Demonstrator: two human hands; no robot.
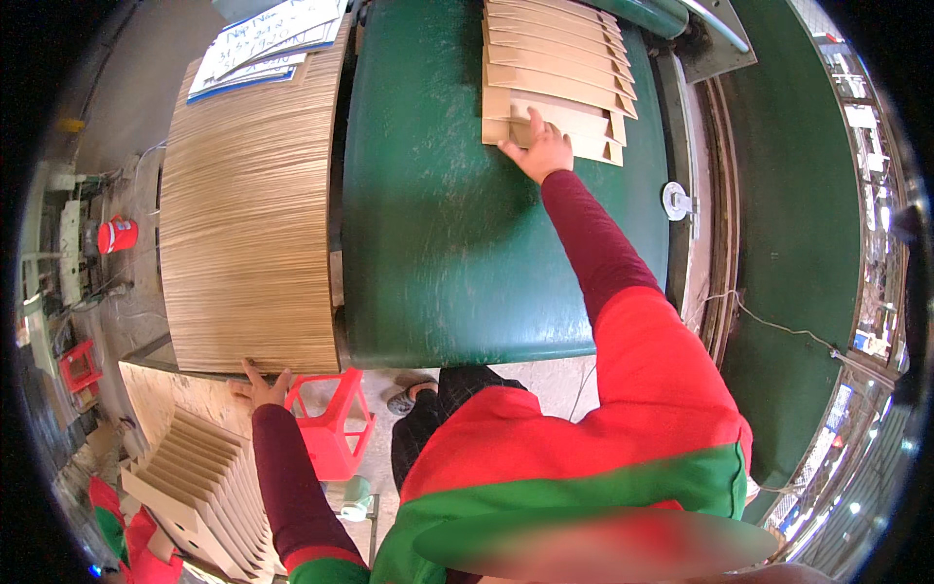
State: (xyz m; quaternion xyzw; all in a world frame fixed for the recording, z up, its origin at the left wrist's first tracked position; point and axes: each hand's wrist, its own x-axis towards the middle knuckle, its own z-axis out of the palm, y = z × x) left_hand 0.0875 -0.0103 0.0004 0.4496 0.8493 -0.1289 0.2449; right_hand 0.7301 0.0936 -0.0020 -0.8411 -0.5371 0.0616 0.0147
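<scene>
My right hand [540,153] reaches out over a green conveyor belt [428,224]. Its fingers are spread and rest on the nearest of several folded brown cardboard pieces [555,68], which overlap in a row toward the far end. Down on the left, my left hand [261,387] touches the near end of a long stack of flat cardboard sheets [253,214]. These sheets stand on edge, packed tightly together. The fingers of that hand are stretched apart and hold nothing; part of the palm is turned out of sight.
Papers [263,49] with writing lie on the stack's far end. Below my left hand are a red plastic stool [336,428] and a row of spaced cardboard pieces [199,487]. A roller [647,15] crosses the belt's far end. Another person's red sleeve [146,545] shows at lower left.
</scene>
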